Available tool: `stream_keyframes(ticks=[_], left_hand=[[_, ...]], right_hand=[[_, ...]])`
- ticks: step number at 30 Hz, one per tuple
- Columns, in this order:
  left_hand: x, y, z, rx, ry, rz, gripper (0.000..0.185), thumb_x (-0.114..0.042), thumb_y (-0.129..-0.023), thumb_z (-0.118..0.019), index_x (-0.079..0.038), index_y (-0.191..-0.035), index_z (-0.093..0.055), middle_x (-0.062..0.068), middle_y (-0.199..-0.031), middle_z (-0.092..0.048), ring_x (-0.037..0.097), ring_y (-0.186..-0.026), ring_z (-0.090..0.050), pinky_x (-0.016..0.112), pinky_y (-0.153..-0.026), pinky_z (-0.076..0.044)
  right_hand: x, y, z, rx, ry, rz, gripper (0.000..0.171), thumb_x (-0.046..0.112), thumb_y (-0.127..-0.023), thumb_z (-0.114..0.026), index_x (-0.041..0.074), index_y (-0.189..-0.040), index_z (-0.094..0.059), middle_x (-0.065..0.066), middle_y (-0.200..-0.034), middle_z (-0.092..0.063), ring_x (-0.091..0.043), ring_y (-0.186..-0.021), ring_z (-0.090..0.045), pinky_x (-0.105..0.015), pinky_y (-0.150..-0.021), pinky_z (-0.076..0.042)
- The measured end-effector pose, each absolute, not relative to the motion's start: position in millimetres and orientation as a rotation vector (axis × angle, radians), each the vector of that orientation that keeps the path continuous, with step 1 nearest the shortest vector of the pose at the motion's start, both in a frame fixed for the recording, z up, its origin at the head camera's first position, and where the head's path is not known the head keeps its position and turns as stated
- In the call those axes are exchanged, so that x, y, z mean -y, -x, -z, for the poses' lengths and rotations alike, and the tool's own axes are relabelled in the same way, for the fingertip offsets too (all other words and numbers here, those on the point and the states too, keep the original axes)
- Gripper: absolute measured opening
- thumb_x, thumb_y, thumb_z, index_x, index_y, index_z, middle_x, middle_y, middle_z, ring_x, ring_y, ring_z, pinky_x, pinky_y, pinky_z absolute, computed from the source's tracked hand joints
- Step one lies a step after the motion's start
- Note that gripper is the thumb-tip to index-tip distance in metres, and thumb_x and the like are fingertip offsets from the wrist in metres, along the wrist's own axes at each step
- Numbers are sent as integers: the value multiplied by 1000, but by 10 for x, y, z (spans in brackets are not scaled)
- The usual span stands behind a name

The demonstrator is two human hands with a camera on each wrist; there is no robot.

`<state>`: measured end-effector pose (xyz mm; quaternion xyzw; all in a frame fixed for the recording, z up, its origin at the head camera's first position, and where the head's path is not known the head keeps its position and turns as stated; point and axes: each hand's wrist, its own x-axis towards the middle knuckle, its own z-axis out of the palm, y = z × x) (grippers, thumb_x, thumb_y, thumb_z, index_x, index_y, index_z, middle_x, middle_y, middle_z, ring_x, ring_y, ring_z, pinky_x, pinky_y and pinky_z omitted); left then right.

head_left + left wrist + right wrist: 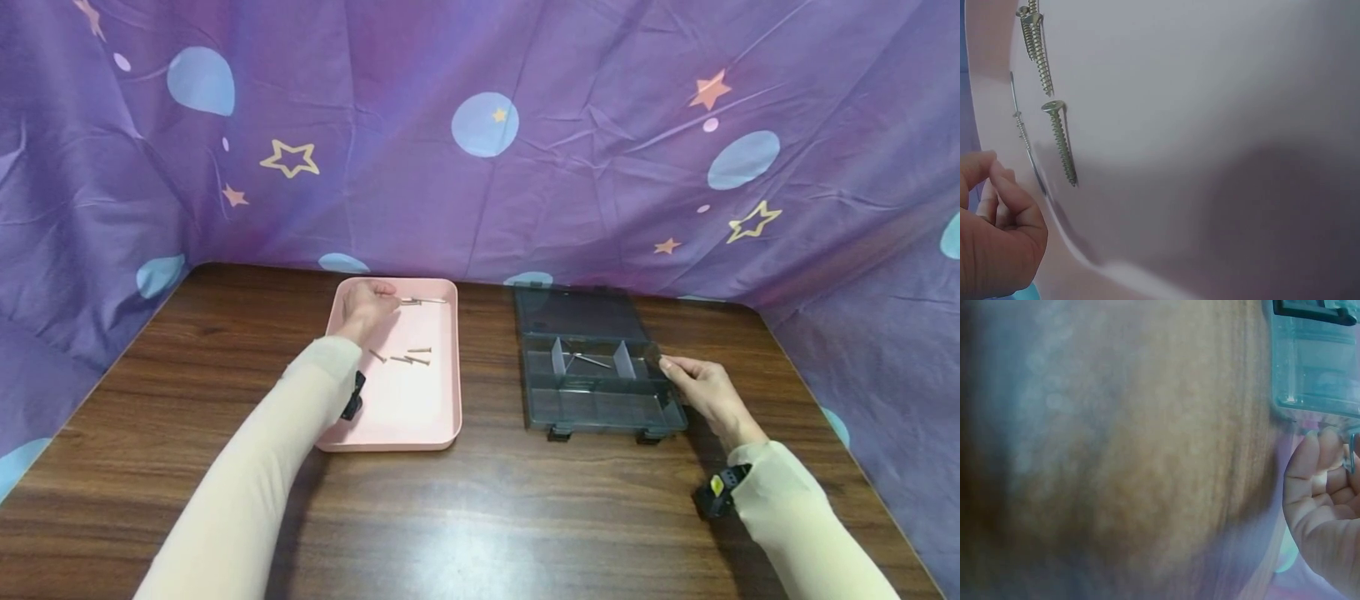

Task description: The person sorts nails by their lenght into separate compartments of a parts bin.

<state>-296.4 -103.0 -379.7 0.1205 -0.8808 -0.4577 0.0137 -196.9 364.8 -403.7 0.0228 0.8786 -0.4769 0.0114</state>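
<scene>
My left hand (pixel 366 307) hovers over the far left part of a pink tray (pixel 390 446). Its thumb and forefinger tips come together in the left wrist view; whether anything thin is between them cannot be told. Nearby, a screw (pixel 1062 147) lies on the tray floor, and a thin rod with a ribbed middle (pixel 1021 130) lies along the wall. More screws (pixel 418 350) are scattered across the tray. At the right, my right hand (pixel 708 392) pinches a small clear tab (pixel 1352 453) on the right side of a dark translucent organizer box (pixel 600 408), whose lid (pixel 581 312) lies back.
Inside the box, pale dividers (pixel 622 360) mark off the back row, and thin metal pieces (pixel 592 360) lie between them. Two black latches (pixel 558 433) stick out at the box's front. A purple curtain (pixel 405 167) hangs behind the wooden table (pixel 480 517).
</scene>
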Motion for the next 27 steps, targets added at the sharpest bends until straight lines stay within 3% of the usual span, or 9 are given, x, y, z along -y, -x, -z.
stream_keyframes(ticks=[4,6,8,11,15,18,22,27], left_hand=[[1024,2950,3802,2717,-411,1446,25,-6,-81,-60,-1,-105,-67,14,-110,-67,18,-91,-55,27,-86,-42],[1026,2983,3833,2693,-460,1497,25,-4,-79,-62,-1,-104,-67,14,-107,-68,16,-86,-55,26,-83,-43],[1056,3087,3946,2671,-499,1549,24,-3,-77,-65,-3,-101,-68,13,-103,-68,16,-82,-55,27,-81,-45],[1184,3469,4400,2564,-535,1690,20,1,-69,-70,-10,-86,-70,6,-85,-69,15,-71,-57,27,-69,-49],[1320,3977,4998,2171,-617,2111,21,5,-60,-65,-15,-65,-67,2,-64,-65,15,-56,-55,28,-51,-45],[1250,3803,4787,2269,-647,2007,21,4,-64,-62,-13,-75,-69,3,-75,-67,17,-68,-57,31,-64,-48],[1092,3258,4176,2647,-614,1521,26,-2,-75,-61,-10,-98,-67,5,-96,-65,18,-87,-53,34,-85,-44],[1046,3057,3965,2719,-576,1424,32,-3,-78,-51,-8,-107,-65,9,-106,-63,20,-96,-52,34,-94,-41]], right_hand=[[-3640,1973,4046,-2768,-73,1436,54,31,-99,-46,-13,-130,-45,-19,-130,-49,17,-85,-49,-15,-68,-50],[-3636,1971,4052,-2770,-83,1430,54,31,-99,-46,-13,-130,-45,-27,-132,-43,17,-85,-50,-15,-68,-50],[-3635,1970,4055,-2770,-93,1424,54,31,-99,-46,-12,-130,-45,-28,-132,-42,16,-85,-50,-15,-68,-50],[-3632,1968,4054,-2763,-105,1423,54,31,-99,-45,-12,-131,-45,-28,-133,-42,17,-85,-50,-14,-68,-50],[-3628,1971,4048,-2764,-94,1411,54,31,-99,-44,-12,-131,-44,-30,-134,-41,19,-85,-46,-13,-69,-48],[-3622,1975,4043,-2771,-85,1405,54,31,-99,-44,-13,-131,-44,-29,-133,-43,19,-85,-46,-14,-69,-48],[-3625,1974,4041,-2774,-85,1400,53,31,-100,-44,-12,-131,-45,-29,-133,-43,18,-86,-47,-14,-69,-49],[-3637,1971,4034,-2763,-77,1407,54,31,-100,-43,-13,-132,-43,-30,-135,-40,20,-87,-44,-13,-69,-48]])
